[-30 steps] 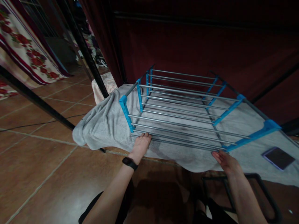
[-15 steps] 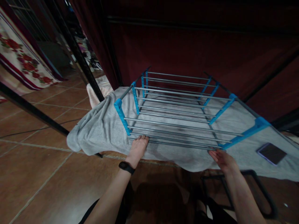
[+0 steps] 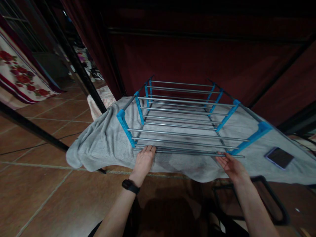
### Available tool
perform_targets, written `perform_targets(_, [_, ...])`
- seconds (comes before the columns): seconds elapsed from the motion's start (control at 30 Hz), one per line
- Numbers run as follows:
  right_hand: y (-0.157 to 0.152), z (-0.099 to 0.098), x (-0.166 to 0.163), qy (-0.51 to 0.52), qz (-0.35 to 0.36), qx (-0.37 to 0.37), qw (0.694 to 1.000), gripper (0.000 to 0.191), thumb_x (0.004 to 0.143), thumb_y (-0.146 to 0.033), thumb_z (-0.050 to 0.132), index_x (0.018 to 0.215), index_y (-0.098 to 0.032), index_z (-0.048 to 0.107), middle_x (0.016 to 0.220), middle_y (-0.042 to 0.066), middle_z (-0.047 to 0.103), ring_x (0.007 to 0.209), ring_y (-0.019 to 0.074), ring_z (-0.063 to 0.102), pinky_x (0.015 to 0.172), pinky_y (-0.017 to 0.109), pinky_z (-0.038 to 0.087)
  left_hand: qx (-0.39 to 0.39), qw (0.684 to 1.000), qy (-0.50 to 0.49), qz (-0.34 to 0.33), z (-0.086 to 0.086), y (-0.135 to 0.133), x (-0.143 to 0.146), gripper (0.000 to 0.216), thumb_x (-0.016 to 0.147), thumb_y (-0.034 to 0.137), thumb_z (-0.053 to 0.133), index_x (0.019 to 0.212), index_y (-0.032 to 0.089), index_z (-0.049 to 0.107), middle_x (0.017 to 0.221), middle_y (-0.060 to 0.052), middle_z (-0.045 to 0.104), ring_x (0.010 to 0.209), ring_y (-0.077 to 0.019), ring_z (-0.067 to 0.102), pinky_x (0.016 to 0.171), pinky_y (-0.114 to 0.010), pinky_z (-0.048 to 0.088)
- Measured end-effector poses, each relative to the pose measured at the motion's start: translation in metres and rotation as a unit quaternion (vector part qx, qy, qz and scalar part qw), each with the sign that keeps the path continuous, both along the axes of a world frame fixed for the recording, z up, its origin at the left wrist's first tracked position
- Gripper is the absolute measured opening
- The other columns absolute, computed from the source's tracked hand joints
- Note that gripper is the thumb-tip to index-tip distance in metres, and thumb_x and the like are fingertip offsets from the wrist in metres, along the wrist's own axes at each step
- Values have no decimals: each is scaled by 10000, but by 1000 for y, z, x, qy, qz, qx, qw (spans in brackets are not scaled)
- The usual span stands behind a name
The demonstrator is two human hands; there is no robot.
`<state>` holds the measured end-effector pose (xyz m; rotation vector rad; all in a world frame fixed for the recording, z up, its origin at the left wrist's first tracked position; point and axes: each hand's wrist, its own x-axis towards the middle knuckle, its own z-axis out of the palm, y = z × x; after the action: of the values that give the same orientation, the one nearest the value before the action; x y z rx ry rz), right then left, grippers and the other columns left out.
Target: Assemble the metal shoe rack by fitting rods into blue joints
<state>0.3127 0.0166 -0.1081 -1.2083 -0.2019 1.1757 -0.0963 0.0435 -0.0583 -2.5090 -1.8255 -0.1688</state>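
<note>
Head camera: a rack [image 3: 181, 134] of thin metal bars stands on a grey blanket [image 3: 101, 138], which is spread over a raised surface and hangs over its near edge. The rack is the closest thing to a container in view, an open frame with bars running across between blue end pieces [image 3: 125, 127] and the blanket showing through the gaps.

Both hands are at its near, lower edge. The left hand [image 3: 143, 160], with a black watch [image 3: 130, 186] on the wrist, is palm down, its grip curled over a metal rod [image 3: 187, 152] near the left blue piece. The right hand [image 3: 228, 164] is turned palm up, its grip closed at the fingertips on the same rod, whose end sticks out to the right past the foot of the blue piece.

A phone [image 3: 279, 157] with a purple edge lies flat on the blanket, to the right of the rack. Behind hangs a dark red curtain [image 3: 197, 59]; a dark metal frame [image 3: 273, 196] is low down near the right forearm.

Compared with a second ago, the whole scene sits further left in view, the phone included. Half a second ago the right hand hid the rod's end; now it shows clearly.
</note>
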Motion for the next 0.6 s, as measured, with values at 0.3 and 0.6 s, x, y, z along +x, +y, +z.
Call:
perform_targets(0.3, [-10,8,-5,-12,-17,55,998,135,851,-103,533,786,-176,626,811,75,710,789,165,710,827,343,605,45,993,-5,110,8,-5,-20,287,938,165,343,1056,189,603,1052,-104,626,1032,-257,572,882,-378,422])
perform_targets(0.6, [-14,12,-5,-13,-32,77,996,135,844,-95,545,777,-167,638,814,76,724,806,168,713,820,336,608,36,929,-301,212,-9,10,-48,218,823,219,527,1017,173,617,1037,-89,630,833,-196,607,805,-348,489])
